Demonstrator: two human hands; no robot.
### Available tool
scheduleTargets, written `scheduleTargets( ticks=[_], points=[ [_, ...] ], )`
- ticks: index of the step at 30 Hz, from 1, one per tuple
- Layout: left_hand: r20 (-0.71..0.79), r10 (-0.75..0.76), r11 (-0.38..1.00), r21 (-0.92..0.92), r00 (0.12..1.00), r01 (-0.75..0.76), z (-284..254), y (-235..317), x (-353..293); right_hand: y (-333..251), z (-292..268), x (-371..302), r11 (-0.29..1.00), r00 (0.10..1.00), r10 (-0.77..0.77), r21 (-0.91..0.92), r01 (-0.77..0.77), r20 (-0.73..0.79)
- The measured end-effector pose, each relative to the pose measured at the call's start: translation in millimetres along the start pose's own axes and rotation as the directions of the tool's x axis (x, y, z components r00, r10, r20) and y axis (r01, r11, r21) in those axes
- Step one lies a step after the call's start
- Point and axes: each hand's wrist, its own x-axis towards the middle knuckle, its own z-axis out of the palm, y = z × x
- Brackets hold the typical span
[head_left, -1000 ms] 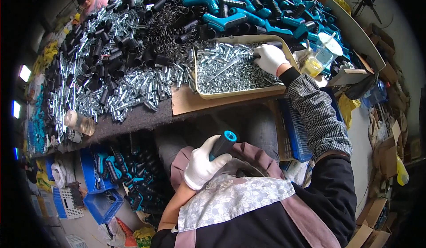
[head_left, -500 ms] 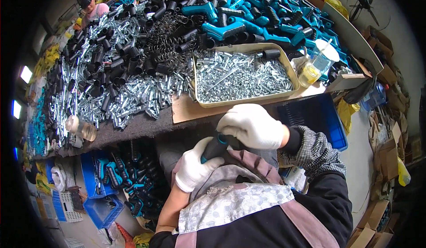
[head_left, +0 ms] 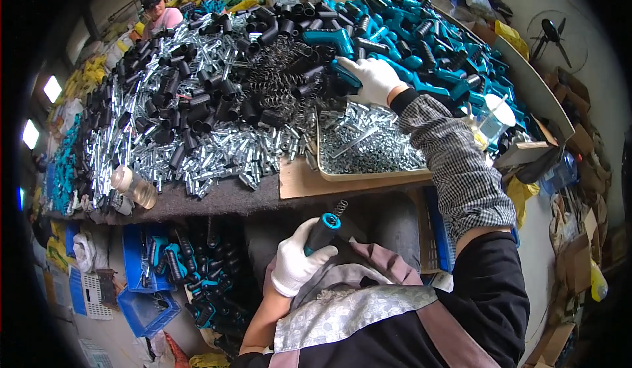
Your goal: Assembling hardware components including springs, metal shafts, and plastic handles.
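Holds black tube (head_left: pixel 320 238) in left hand (head_left: pixel 294 262) with mouth up, apparently to keep 1 protruding spring (head_left: pixel 340 208) seated. Rests right hand (head_left: pixel 376 82) on teal housing (head_left: pixel 345 74); cannot tell whether fingers grip.

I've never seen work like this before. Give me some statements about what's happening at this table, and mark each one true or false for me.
1. The left hand holds a black-and-teal handle. True.
2. A spring sticks out of the handle's open end. True.
3. The right hand lies in the lap. False: it reaches over the table and touches a teal piece.
4. The tray of small metal parts is on the floor. False: it sits on the table.
5. Both hands are bare. False: they wear white gloves.
6. There is a fan off to the right. True.
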Motion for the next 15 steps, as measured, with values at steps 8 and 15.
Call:
scheduleTargets(
  ticks=[8,15],
  points=[
    [-0.030,-0.177,0.984,0.028,0.984,0.178,-12.7,-12.8,-21.1,-84.6,-86.1,-63.8,0.345,0.932,0.359,0.920,-0.187,0.055],
    [0.084,-0.100,0.995,0.038,0.991,0.097,-9.7,-2.7,-11.7,-146.2,-117.6,-186.2,-0.418,0.742,0.029,0.683,-0.600,0.670]
  ],
)
